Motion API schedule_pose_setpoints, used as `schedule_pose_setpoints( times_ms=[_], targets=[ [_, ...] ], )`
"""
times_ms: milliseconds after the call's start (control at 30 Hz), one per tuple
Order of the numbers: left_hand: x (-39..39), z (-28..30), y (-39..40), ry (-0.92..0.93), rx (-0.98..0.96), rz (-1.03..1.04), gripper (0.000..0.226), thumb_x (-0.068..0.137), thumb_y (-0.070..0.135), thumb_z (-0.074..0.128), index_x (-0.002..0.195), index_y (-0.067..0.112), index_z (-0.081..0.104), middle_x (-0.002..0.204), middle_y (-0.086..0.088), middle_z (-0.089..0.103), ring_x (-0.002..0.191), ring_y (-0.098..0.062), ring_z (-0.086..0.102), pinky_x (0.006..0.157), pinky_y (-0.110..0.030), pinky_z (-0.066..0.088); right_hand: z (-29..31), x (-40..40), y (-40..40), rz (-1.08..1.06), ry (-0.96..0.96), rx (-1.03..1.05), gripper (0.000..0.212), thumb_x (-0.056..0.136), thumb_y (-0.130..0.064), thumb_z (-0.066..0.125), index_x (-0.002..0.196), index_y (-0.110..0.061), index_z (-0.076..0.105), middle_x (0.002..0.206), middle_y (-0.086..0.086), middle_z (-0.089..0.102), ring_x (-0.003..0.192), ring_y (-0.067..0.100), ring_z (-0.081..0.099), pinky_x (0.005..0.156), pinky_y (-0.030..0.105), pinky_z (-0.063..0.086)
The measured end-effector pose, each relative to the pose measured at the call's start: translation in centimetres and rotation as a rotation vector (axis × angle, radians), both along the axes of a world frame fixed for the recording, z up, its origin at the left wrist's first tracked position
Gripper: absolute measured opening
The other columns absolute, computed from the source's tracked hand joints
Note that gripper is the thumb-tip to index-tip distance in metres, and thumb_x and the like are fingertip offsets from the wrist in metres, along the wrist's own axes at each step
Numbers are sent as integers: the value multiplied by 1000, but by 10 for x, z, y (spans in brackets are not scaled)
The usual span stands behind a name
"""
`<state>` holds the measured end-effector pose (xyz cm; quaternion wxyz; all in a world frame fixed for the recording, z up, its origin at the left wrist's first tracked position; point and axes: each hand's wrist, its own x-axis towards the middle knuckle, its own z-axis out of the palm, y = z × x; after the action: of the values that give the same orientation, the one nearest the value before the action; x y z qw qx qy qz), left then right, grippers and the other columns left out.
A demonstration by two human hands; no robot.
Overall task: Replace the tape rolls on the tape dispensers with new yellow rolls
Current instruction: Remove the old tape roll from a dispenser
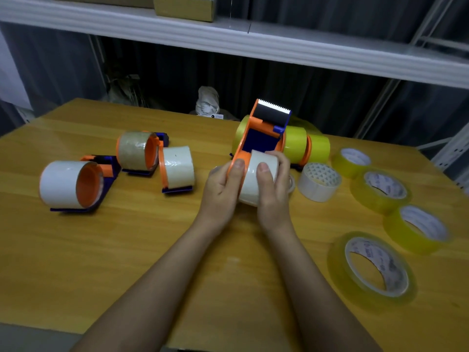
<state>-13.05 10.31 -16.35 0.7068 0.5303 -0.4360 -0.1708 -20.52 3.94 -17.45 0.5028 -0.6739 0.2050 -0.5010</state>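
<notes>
A single head-worn wide-angle camera is looking forward and down from the person's own viewpoint onto a wooden table [106, 252]. Both forearms are reaching in from the bottom edge, so the left hand [223, 189] and right hand [272, 184] are sitting close to the lens, near the centre. The table's far edge is lying in the upper half, with a white shelf [304, 47] crossing overhead, bowed by lens distortion.

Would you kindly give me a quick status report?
Left hand grips orange dispenser; right hand grips its white tape roll. Roll still mounted. Nothing in the way.
</notes>
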Motion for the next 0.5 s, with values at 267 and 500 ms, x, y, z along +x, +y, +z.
schedule_pose_setpoints(
  times_ms=[267, 500],
  targets=[
    [27, 15, 8, 450, 28, 434, 33, 102, 36, 38, 75, 23, 52, 72, 6, 53, 64, -3, 53, 61, -15, 43, -3, -17, -14, -248, 55, -349, 52, 86, -48, 52, 127, -20, 36, 121, 19, 45, 106, 34, 52, 86, 51, 48],
    [26, 16, 10, 240, 48, 309, 33, 103, 35, 33, 79, 23, 53, 73, 5, 51, 57, 8, 49, 61, -11, 41, 0, -26, -15, -282, 223, -261, 67, 80, -49, 58, 139, -22, 39, 130, 5, 41, 116, -14, 37, 94, 3, 30]
  ],
)
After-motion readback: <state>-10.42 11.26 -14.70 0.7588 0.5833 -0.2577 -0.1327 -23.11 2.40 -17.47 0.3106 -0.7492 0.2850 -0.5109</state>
